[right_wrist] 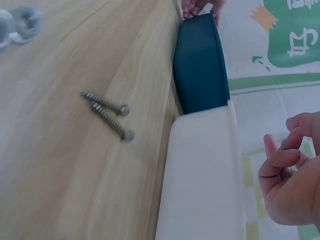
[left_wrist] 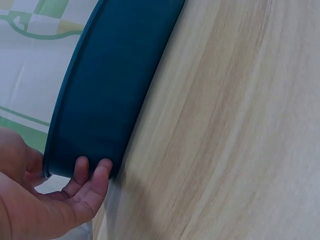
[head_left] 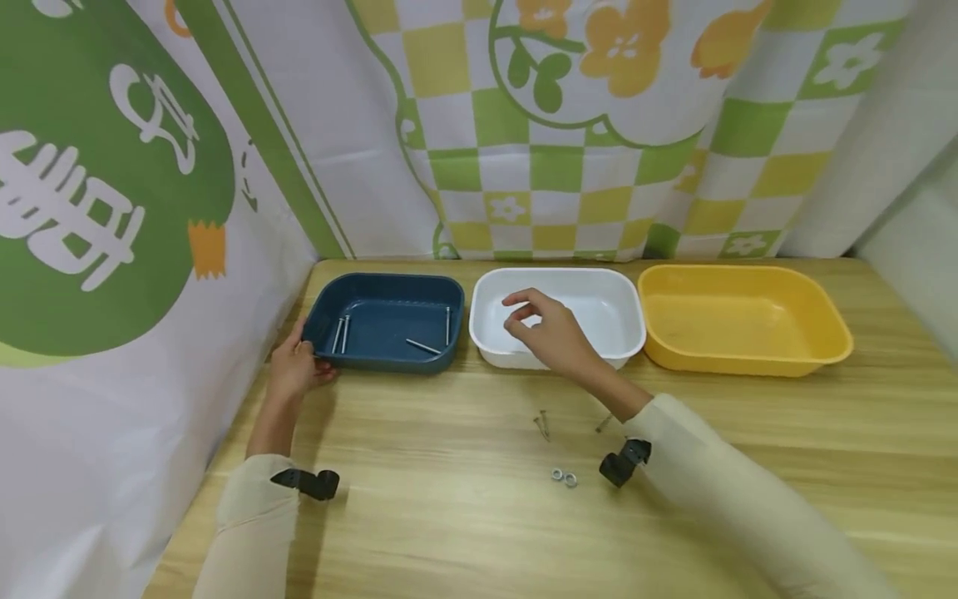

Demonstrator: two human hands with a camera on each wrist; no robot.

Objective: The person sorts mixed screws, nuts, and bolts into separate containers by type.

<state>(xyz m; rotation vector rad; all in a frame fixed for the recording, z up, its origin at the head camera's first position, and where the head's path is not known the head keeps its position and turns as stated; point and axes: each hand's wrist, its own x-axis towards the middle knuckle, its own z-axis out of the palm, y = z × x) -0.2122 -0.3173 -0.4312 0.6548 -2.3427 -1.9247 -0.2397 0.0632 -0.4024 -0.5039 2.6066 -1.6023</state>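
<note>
At the left, my left hand (head_left: 292, 363) grips the near-left corner of a dark blue tray (head_left: 385, 363). Its fingertips (left_wrist: 103, 165) press against the tray's outer wall in the left wrist view. Several long silver bolts (head_left: 424, 346) lie inside the blue tray. Over the white tray (head_left: 497, 359) hovers my right hand (head_left: 552, 333), fingers loosely bent, with a gap between thumb and forefinger and nothing visible in it. The right wrist view shows those bent fingers (right_wrist: 280, 165) beyond the white tray's rim.
Right of the white tray stands a yellow tray (head_left: 741, 364). On the wooden table (head_left: 419, 516) in front lie two crossed screws (head_left: 542, 426), another screw (head_left: 604, 423) by the right forearm, and two nuts (head_left: 571, 480). A patterned curtain (head_left: 557, 200) hangs behind the trays.
</note>
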